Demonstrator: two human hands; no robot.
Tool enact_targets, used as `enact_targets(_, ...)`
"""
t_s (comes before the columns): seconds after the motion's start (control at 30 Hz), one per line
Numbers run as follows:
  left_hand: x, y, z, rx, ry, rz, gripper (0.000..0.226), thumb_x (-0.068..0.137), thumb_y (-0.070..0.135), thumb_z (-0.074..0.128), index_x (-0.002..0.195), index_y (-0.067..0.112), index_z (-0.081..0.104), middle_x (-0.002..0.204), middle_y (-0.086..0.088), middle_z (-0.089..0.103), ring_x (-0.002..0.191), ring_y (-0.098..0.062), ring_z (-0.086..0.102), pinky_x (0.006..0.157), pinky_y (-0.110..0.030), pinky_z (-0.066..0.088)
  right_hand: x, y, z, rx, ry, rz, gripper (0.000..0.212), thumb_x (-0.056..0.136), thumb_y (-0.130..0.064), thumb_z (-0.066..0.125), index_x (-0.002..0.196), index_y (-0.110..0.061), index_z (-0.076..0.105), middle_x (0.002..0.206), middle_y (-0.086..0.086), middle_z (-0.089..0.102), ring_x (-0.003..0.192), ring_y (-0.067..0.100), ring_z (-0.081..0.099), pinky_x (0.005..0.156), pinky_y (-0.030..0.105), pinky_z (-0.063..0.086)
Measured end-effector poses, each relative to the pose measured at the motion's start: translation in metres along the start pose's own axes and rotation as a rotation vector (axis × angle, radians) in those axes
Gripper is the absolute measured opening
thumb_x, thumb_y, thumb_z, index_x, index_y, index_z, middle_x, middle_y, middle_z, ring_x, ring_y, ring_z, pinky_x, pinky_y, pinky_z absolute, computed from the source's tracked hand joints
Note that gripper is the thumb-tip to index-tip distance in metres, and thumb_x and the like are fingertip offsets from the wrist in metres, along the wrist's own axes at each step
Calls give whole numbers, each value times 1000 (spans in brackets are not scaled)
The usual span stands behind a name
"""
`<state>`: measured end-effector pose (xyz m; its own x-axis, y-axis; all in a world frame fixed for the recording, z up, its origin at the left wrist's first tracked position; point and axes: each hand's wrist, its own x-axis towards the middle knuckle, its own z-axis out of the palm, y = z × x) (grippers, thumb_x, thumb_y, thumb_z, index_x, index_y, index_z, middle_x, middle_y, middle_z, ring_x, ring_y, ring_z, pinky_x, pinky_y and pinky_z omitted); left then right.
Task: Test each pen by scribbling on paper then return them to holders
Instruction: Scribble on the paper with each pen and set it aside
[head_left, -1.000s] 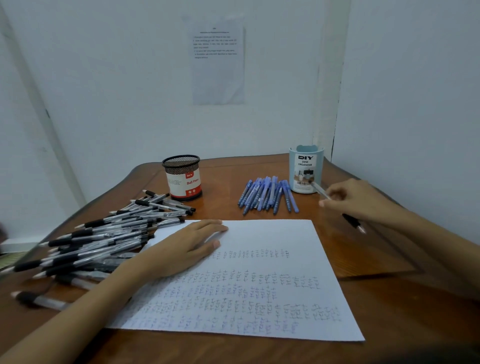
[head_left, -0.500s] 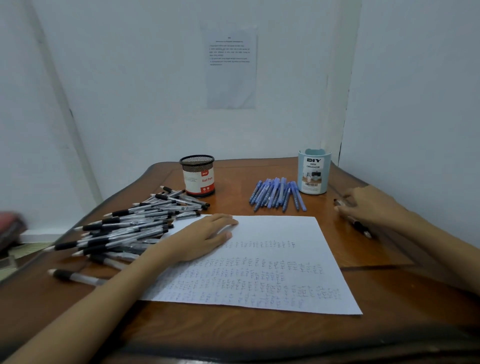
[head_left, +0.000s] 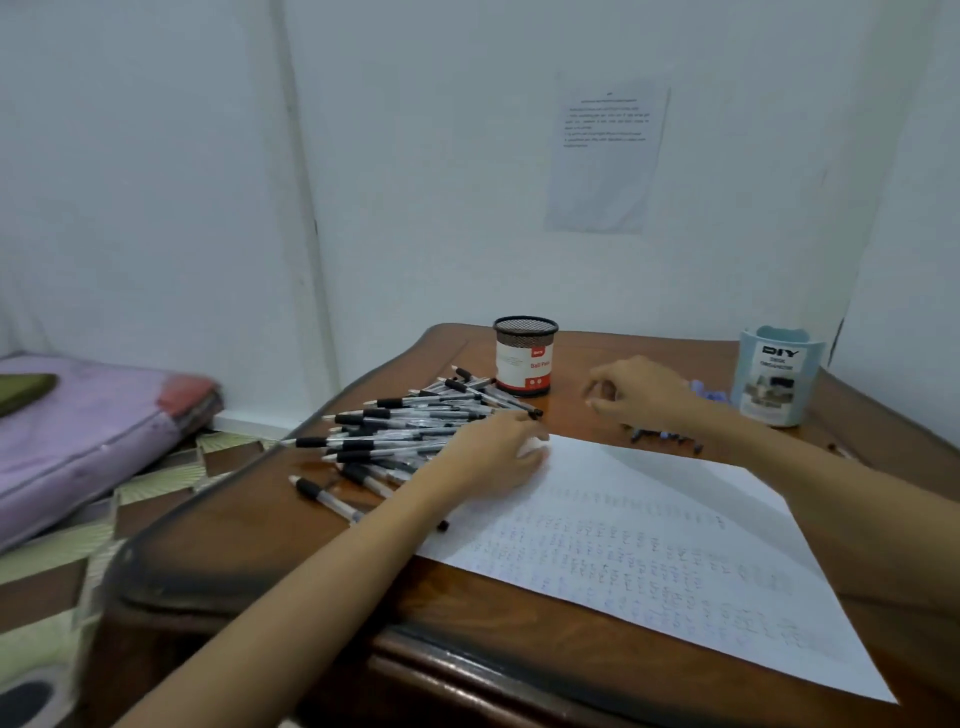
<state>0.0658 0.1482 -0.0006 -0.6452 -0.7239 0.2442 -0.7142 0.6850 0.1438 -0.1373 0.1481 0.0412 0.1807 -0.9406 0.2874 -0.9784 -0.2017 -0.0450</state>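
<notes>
- Head view, closest to me: the table edge, and on it the paper, with rows of small scribbles on the near part.
- The paper is thin and light. I think it would slide if nobody held it down.
- My left hand lies flat on the paper's far left corner, fingers straight and together, holding nothing.
- Just left of that hand is a big pile of black pens, lying on top of each other on the table.
- These pens look light, thin and stiff, with smooth clear bodies that may roll or slip.
- The dark grip near the tip looks like the best place to pinch one.
- I would take a top pen, because pulling a low one could make the pile slide.
- My right hand hangs over the table past the paper, fingers loosely bent and a bit apart. I see nothing in it, though it is blurry.
- Blue pens lie under and behind that hand, mostly hidden.
- Farther back, the mesh cup stands by the black pile and the blue cup stands on the right. I see no pens sticking out of either.
</notes>
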Motion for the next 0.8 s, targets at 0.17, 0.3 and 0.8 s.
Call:
enact_targets(0.17,-6,-27,-6,144,54,-92,43,97,30,42,137,17,43,142,-3,41,129,-20,39,106,-36,33,44,-32,39,170,-40,-14,24,92,-29,55,110,-19,68,113,0,65,103,20,58,80,30,47)
enact_targets(0.3,-4,-34,-1,190,-1,-127,48,97,36,41,141,17,36,147,-3,35,135,-21,30,113,-37,22,58,-34,59,225,-32,98,24,91,-34,58,103,-17,70,111,2,66,100,18,57,72,26,37)
enact_targets(0.8,-1,-24,2,92,7,-33,46,97,34,42,140,20,37,148,1,32,136,-16,28,114,-36,21,-7,2,-14,1172,464,305,12,99,-22,47,93,-12,50,77,2,68,39,4,54,31,15,33)
